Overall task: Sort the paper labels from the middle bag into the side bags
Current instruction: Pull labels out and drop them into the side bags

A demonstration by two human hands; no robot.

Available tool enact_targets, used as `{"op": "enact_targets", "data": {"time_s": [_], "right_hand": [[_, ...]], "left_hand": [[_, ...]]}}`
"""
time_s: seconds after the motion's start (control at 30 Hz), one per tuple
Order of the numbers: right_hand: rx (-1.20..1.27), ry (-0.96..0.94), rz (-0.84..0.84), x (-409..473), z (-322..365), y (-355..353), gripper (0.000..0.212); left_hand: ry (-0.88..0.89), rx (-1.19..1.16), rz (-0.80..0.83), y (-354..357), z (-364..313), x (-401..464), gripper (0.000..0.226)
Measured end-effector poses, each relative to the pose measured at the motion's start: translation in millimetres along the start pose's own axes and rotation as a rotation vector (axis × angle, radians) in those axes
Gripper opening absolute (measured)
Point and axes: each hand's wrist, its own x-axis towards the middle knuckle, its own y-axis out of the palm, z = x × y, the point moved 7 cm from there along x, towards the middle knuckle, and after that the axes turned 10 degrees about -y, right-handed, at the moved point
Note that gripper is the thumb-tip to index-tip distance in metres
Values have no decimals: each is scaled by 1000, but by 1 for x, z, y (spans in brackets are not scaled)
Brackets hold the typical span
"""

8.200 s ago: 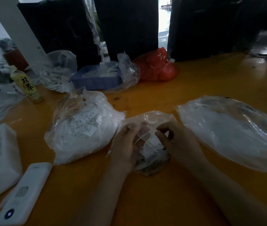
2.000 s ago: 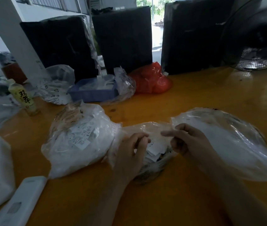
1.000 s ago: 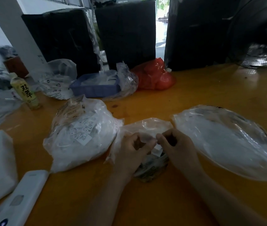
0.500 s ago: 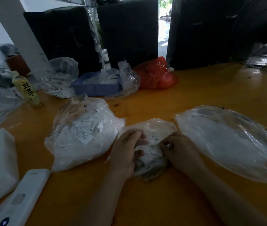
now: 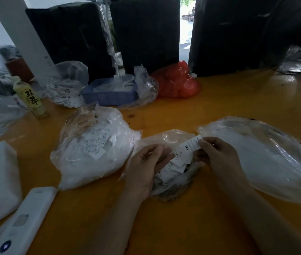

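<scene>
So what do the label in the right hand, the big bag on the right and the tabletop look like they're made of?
Label: matte white paper by the look, thin, printed XXL; could be woven fabric. Right side bag: thin clear plastic film, glossy, wrinkled, with bright glints. Table: smooth orange-yellow top, probably lacquered wood or laminate, with soft reflections. The right hand pinches the label.

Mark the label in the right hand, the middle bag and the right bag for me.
label point(image 5: 190, 145): head view, on the white face by the XXL print.
middle bag point(image 5: 171, 184): head view, on its near bulge of labels.
right bag point(image 5: 267, 159): head view, on its clear top film.
</scene>
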Motion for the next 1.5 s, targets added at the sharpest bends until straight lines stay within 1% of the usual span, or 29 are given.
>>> {"op": "enact_targets", "data": {"time_s": [0.13,0.27,0.33,0.4,0.53,0.6,0.67,0.73,0.83,0.9,1.03,1.17,1.3,1.4,1.5], "right_hand": [[91,-2,7,-1,6,3,16],[48,-32,31,-2,8,4,11],[67,-51,40,-2,8,4,7],[87,-68,55,0,7,4,6],[64,-107,94,1,6,5,19],[48,-120,106,0,6,6,18],[29,-130,112,0,7,7,13],[15,-139,120,0,9,7,14],[-16,-175,150,-3,13,9,20],[-51,-207,174,-5,17,12,19],[-119,-287,186,-9,24,16,15],[-189,-335,185,-9,25,17,15],[-257,-375,198,-7,24,19,8],[-303,-390,215,-6,24,19,10],[-386,-420,214,-6,27,18,16]], "left_hand": [[5,38,3,0,2,0,30],[-8,41,23,-1,4,1,31],[-12,32,37,0,4,1,33],[-14,31,41,0,4,1,33],[2,57,39,1,3,0,25],[13,85,39,1,3,-1,22],[26,114,53,3,3,-2,24],[28,135,71,5,3,-2,27],[29,162,102,10,3,-3,31],[43,196,119,12,2,-5,33],[56,248,120,14,2,-6,24],[51,301,137,15,4,-8,24],[25,284,133,15,7,-9,20],[24,281,124,14,6,-10,17],[40,278,73,11,3,-10,15]]}}
